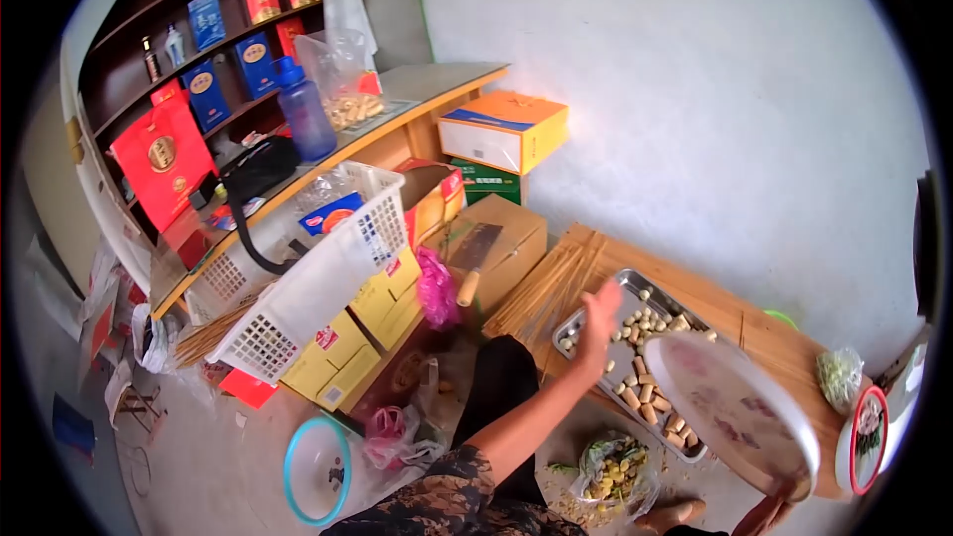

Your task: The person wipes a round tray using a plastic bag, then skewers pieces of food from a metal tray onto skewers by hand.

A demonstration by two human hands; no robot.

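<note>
My left hand [599,320] is over the left end of a metal tray [569,330], its fingers stretched out and slightly blurred, with nothing seen in them. In the tray lie small pale round balls [650,322] and several tan cylindrical pieces [645,397]. My right hand [769,516], partly cut off at the bottom edge, grips the lower rim of a large round white tray with a faded flower pattern [730,407]. That round tray is tilted over the right side of the metal tray and hides part of it. Thin wooden skewers [546,288] lie left of the metal tray.
A cleaver [475,268] lies on a cardboard box [516,226]. A white plastic basket [308,308] sits on yellow boxes [333,362]. On the floor are a bag of yellow-green pieces [613,471] and a blue-rimmed basin [318,471]. A red-rimmed bowl [866,442] stands at right.
</note>
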